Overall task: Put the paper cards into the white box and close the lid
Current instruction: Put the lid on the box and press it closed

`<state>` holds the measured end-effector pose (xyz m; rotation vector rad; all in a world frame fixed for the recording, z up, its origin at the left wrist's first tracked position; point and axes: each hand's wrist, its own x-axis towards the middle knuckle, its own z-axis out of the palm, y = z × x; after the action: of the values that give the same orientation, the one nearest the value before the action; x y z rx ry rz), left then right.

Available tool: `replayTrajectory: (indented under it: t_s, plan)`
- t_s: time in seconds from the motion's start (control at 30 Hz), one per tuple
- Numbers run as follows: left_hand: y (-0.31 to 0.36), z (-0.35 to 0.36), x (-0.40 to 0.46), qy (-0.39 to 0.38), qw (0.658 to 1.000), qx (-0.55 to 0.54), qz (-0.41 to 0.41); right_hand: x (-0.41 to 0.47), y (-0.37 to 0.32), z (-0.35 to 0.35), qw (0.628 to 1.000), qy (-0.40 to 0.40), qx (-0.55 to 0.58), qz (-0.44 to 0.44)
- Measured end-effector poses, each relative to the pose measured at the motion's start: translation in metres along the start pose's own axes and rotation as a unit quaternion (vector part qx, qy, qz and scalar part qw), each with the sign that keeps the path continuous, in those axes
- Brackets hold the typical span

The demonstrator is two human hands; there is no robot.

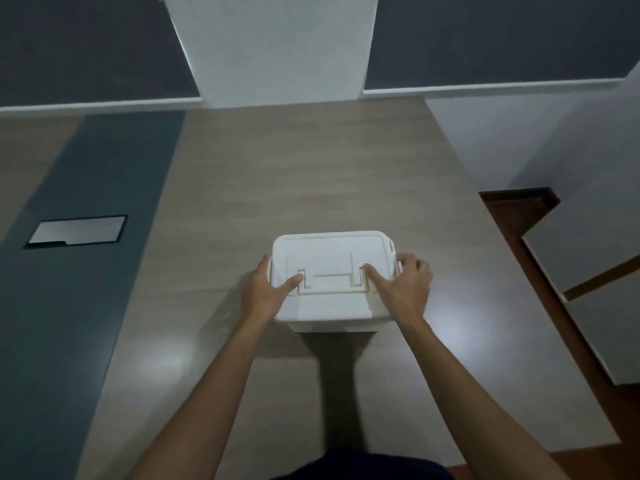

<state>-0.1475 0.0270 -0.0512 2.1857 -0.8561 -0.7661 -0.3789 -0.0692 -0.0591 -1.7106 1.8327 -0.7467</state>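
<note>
i see my left hand point(268, 289) spread open against the left side of the white box point(332, 306), thumb lying across the lid point(332, 251) and fingers down the side wall. my right hand point(403, 285) mirrors it on the right, thumb on top, fingers curled over the right edge; both press on the box rather than grip it. the lid sits flat on the box, its folded handle point(330, 282) between my thumbs. no paper cards show. the box stands on a pale wooden table point(277, 174), and a metal plate point(78, 230) sits in the dark strip well to the left.
</note>
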Motion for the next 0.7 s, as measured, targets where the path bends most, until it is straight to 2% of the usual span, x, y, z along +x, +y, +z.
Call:
replayTrajectory:
  t_s: [0.3, 0.57, 0.7]
  plan:
    - [-0.002, 0.011, 0.018, -0.009, 0.996, -0.083, -0.009, 0.02, -0.005, -0.006, 0.987, -0.095, 0.121, 0.056]
    - [-0.003, 0.024, 0.02, -0.014, 0.993, -0.118, -0.011, 0.033, 0.01, -0.012, 0.975, -0.142, 0.146, 0.089]
    - [-0.005, 0.024, 0.021, -0.028, 0.986, -0.142, -0.08, 0.035, 0.012, -0.008, 0.967, -0.158, 0.141, 0.145]
